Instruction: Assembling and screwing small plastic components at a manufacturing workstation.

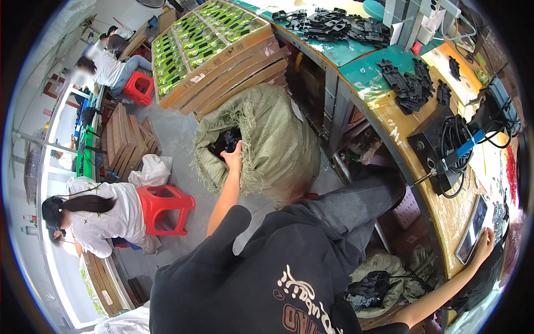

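Note:
My left hand (233, 156) reaches down into the open mouth of a green woven sack (278, 139) on the floor, among black plastic parts (223, 141). Whether its fingers hold a part I cannot tell. My right hand (483, 243) rests on the edge of the curved workbench (439, 211), fingers spread, beside a flat device with a dark screen (473, 228). It holds nothing.
Stacked cardboard trays of green parts (211, 39) stand beyond the sack. Black parts (411, 83) lie piled on the bench, near a soldering iron with a blue handle (453, 156). A second sack of black parts (372, 286) sits under the bench. Two people sit on red stools (164, 206) to the left.

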Demonstrator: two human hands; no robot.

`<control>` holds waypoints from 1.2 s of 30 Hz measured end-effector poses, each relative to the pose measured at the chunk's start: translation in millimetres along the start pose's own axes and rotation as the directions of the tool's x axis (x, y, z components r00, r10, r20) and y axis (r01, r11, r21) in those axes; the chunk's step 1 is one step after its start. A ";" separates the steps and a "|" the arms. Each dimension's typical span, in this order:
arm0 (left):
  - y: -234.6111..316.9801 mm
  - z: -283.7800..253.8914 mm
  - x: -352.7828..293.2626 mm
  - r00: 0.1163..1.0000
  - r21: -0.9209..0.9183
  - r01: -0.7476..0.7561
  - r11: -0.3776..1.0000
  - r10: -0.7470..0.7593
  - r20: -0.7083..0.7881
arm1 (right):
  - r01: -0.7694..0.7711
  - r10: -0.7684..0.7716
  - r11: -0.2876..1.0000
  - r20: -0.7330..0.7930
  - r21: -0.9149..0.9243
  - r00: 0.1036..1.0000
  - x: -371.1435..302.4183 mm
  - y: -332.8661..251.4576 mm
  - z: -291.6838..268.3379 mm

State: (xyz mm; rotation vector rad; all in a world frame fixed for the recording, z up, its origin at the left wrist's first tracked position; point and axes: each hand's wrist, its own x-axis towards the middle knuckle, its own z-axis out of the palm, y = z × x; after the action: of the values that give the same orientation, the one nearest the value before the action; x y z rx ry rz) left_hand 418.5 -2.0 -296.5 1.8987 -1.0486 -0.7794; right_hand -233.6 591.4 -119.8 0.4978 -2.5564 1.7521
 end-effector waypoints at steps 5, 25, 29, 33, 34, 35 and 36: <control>23.9 -4.1 -15.8 0.940 -0.128 -0.338 0.932 0.327 -0.101 | 0.036 -0.032 0.998 -0.074 0.055 0.997 -5.7 -3.1 10.7; 188.7 -38.4 27.4 0.694 -0.405 -0.710 0.576 0.475 -0.541 | 0.057 -0.068 0.975 -0.041 -0.215 0.997 -18.1 -25.2 18.2; 262.9 -26.6 -61.2 0.773 -0.777 -0.510 0.369 0.594 -0.225 | 0.049 -0.072 0.958 -0.073 -0.283 0.995 -29.9 -46.0 29.0; 311.3 22.5 -131.9 0.659 -0.890 -0.005 0.456 0.671 0.340 | 0.103 -0.151 0.924 -0.103 -0.368 0.983 -43.1 -58.7 30.3; 326.6 27.9 -156.3 0.578 -0.861 0.050 0.507 0.688 0.439 | 0.128 -0.166 0.928 -0.082 -0.351 0.983 -39.8 -58.3 41.5; 338.0 40.8 -172.9 0.465 -0.811 0.062 0.581 0.702 0.539 | 0.129 -0.175 0.921 -0.095 -0.366 0.980 -41.3 -64.7 45.7; 349.5 53.1 -188.2 0.339 -0.756 0.061 0.651 0.699 0.629 | 0.127 -0.182 0.915 -0.111 -0.383 0.977 -44.2 -70.5 46.7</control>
State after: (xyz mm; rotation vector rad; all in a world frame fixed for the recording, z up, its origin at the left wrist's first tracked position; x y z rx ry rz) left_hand 157.7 30.9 5.5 0.3887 -1.4462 -1.7314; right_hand -165.1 537.2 -81.3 0.5172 -2.5742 1.1625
